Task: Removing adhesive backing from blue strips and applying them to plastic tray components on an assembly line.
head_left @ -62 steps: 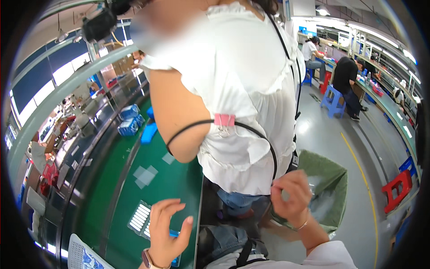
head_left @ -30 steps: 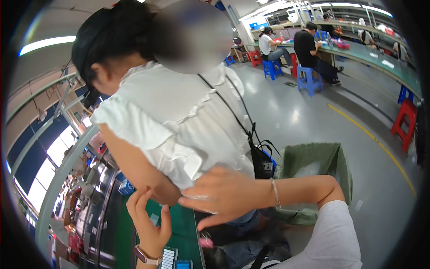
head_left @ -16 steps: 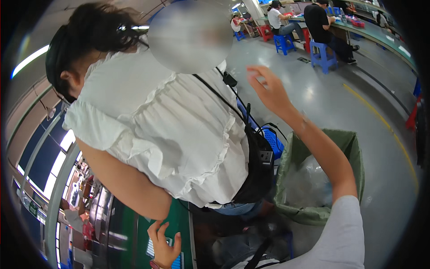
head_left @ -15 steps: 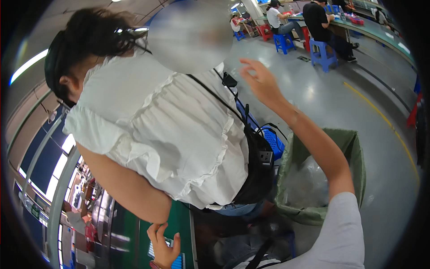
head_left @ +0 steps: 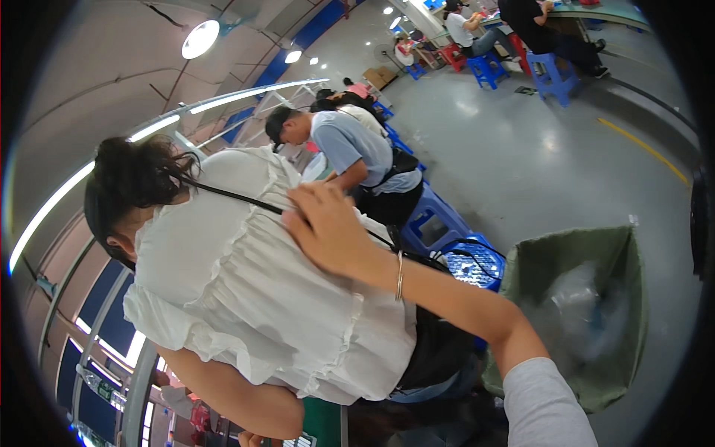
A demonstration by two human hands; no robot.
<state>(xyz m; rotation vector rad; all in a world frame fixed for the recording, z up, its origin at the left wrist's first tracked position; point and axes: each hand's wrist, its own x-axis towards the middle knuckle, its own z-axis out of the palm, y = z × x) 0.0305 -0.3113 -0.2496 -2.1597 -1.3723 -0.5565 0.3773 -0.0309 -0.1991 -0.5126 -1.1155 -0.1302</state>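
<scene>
A co-worker in a white ruffled blouse (head_left: 246,298) stands with their back to me, a black cord (head_left: 231,195) running across it. My right hand (head_left: 331,231) is at that back, fingers stretched out over the blouse beside the cord; whether it presses the cloth is unclear. A thin bracelet (head_left: 400,276) circles my right wrist. Of my left hand (head_left: 249,439), only a bit of fingers shows at the lower edge, below the co-worker's elbow, near a green work surface (head_left: 322,421). What those fingers do is hidden.
A bin lined with a green bag (head_left: 633,298), with clear plastic (head_left: 577,294) inside, stands at the right. Blue stools (head_left: 436,216) are beyond the co-worker. Another person in light blue (head_left: 350,145) bends over the line. More people sit at far benches.
My right hand has swung left from the open air above the floor onto the co-worker's back. The view has tilted up, and my left hand has sunk mostly out of the lower edge.
</scene>
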